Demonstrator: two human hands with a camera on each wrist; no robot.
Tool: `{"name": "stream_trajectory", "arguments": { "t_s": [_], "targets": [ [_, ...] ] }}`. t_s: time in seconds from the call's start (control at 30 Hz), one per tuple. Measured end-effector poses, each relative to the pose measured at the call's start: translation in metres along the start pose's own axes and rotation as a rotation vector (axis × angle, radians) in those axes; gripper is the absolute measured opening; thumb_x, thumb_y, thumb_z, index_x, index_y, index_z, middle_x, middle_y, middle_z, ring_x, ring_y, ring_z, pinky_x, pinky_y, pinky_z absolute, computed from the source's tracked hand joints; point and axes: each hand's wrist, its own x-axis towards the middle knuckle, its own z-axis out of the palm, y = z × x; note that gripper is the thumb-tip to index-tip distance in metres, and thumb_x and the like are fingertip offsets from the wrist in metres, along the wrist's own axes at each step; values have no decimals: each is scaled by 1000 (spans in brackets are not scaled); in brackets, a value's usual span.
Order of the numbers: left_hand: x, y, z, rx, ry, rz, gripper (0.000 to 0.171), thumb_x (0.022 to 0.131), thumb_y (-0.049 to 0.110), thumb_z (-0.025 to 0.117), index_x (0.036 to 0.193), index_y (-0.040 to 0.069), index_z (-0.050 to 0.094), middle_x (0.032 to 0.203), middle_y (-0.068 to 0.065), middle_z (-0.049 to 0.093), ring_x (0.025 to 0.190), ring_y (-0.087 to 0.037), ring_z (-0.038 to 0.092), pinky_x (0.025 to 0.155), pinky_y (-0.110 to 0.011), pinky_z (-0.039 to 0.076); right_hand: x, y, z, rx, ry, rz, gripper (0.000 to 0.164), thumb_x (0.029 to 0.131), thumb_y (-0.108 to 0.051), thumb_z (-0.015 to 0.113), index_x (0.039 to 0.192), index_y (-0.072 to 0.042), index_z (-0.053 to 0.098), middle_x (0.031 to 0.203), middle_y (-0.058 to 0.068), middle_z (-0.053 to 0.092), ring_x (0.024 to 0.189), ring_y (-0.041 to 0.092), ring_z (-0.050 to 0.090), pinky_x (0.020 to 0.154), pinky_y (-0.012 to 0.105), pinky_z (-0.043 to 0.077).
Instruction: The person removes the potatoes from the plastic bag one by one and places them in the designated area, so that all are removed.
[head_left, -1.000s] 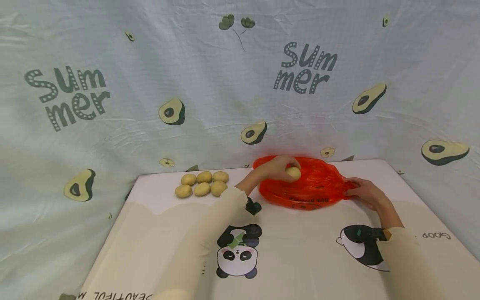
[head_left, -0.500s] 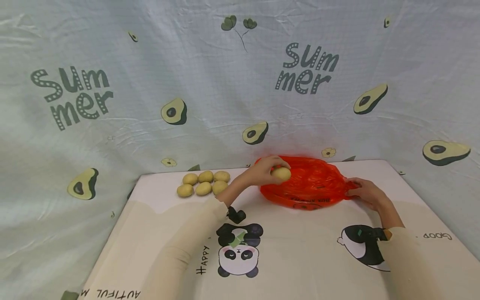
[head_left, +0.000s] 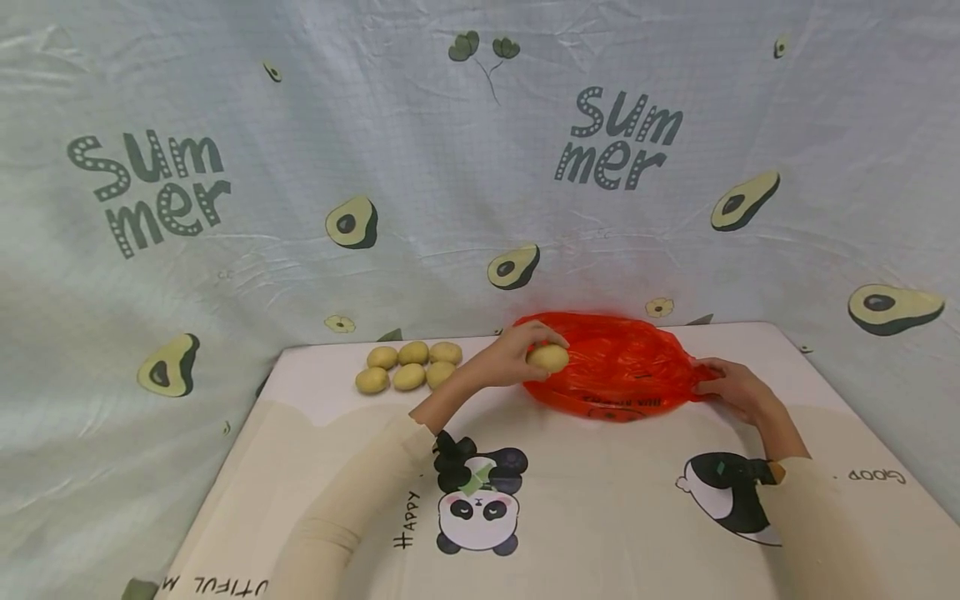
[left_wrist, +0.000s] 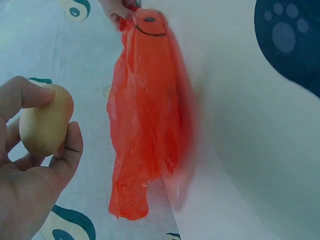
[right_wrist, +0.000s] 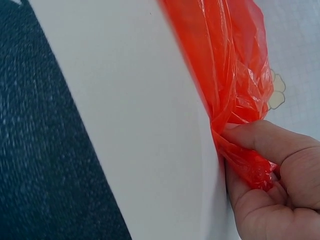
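Note:
My left hand (head_left: 512, 357) holds a potato (head_left: 548, 358) between thumb and fingers, in front of the left end of a red plastic bag (head_left: 607, 362). In the left wrist view the potato (left_wrist: 47, 120) is apart from the bag (left_wrist: 145, 100). At the bag's right end, my right hand (head_left: 738, 387) grips the gathered plastic; the right wrist view shows thumb and fingers pinching the bunched bag (right_wrist: 240, 100). Whether anything lies inside the bag cannot be made out.
Several potatoes (head_left: 408, 377) lie in two rows on the table (head_left: 600, 500), left of the bag. A printed cloth (head_left: 420, 167) hangs directly behind the table. The table cover carries panda and penguin-like prints.
My left hand has drawn back leftward and slightly toward me from over the bag, carrying the potato. The right hand has kept its grip on the bag's end.

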Motion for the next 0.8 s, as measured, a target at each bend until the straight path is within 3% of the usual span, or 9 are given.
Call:
{"name": "stream_trajectory", "arguments": {
  "t_s": [0.4,0.57,0.8],
  "targets": [
    [-18,-2,5,-105,58,-13,42,90,5,72,131,13,67,128,-3,63,112,-17,53,91,-29,48,2,0,-2,-10,-2,-1,61,99,-1,56,152,12,28,156,38,24,137,52,33,103,42,47],
    [-28,-6,8,-200,81,-51,45,89,4,75,131,17,68,122,1,67,105,-15,58,92,-27,51,4,0,-3,-17,-6,4,62,99,-2,56,152,13,27,156,38,24,137,52,33,104,43,45],
    [-41,-8,11,-273,141,-49,45,86,1,77,127,16,71,118,-1,70,102,-17,61,90,-27,53,6,0,-4,-17,-9,-4,62,99,-2,57,152,13,27,156,38,24,136,52,35,105,45,41]
  ]
}}
